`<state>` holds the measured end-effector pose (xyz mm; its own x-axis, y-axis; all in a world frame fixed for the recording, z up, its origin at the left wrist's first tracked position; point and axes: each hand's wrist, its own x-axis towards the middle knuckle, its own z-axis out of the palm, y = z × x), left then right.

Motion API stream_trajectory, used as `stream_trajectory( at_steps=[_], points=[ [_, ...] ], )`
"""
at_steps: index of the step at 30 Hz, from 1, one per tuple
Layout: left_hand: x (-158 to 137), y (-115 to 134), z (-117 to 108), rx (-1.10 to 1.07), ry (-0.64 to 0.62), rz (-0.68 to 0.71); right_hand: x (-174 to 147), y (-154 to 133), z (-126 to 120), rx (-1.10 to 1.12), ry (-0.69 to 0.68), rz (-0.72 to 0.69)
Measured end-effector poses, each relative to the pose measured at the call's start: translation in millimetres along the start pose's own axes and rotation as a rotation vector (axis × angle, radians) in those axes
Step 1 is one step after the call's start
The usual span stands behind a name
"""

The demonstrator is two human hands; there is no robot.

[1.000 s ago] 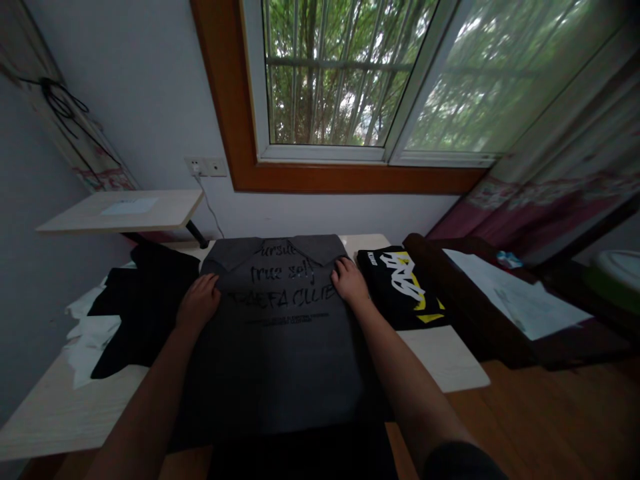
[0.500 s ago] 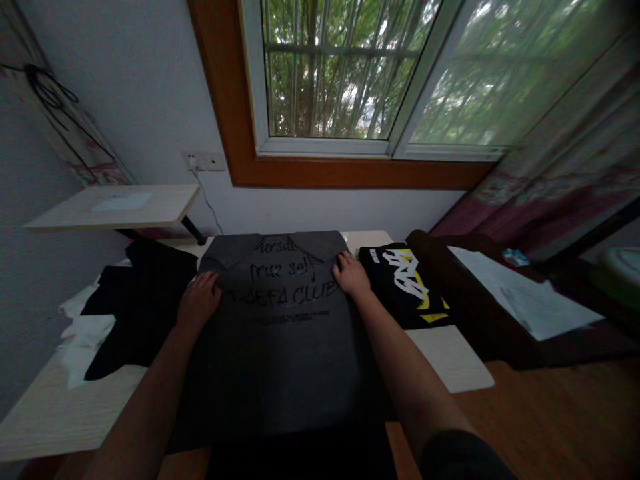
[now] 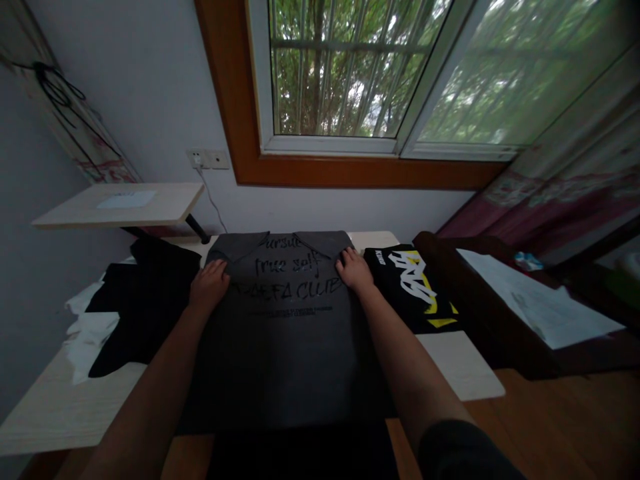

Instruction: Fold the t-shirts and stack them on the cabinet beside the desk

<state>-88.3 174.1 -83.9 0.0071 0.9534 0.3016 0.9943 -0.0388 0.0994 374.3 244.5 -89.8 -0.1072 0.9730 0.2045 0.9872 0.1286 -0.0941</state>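
A dark grey T-shirt (image 3: pixel 285 360) with black lettering lies spread on the table in front of me, its lower end reaching the near edge. Triangular folded flaps lie over its two far corners, partly covering the top line of print. My left hand (image 3: pixel 210 287) rests on the shirt's left edge, fingers laid on the cloth just below the left flap. On the opposite edge, my right hand (image 3: pixel 355 269) lies with its fingers extended on the fabric beside the right flap. Neither hand has visibly gripped the cloth.
A folded black shirt (image 3: pixel 413 287) with white and yellow print lies to the right. At left are a heap of black cloth (image 3: pixel 150 300) and white cloth (image 3: pixel 93 333), below a raised shelf (image 3: pixel 120 213). A brown-covered surface bears a pale sheet (image 3: pixel 535 300). A window (image 3: pixel 350 80) is behind.
My left hand has shifted slightly inward and away from me along the shirt's edge. The flaps at the far corners look flatter and more sharply creased. The whole view has moved slightly.
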Motion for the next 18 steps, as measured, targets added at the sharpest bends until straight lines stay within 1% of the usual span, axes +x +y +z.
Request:
stream_trajectory(
  at_steps=[4,8,14,18],
  points=[
    [11.6,-1.6,4.0,0.017,-0.017,-0.009,6.0,0.9,0.8,0.008,-0.015,0.011],
    [14.0,-0.2,6.8,-0.002,-0.016,-0.024,10.3,1.5,2.8,0.009,-0.019,0.015],
    [-0.2,4.5,1.8,-0.008,0.044,-0.042,6.4,-0.6,0.7,-0.012,0.000,-0.009],
    [-17.6,5.4,-7.1,0.007,0.067,-0.021,-8.5,-3.0,-3.5,-0.007,0.060,-0.050]
  ],
)
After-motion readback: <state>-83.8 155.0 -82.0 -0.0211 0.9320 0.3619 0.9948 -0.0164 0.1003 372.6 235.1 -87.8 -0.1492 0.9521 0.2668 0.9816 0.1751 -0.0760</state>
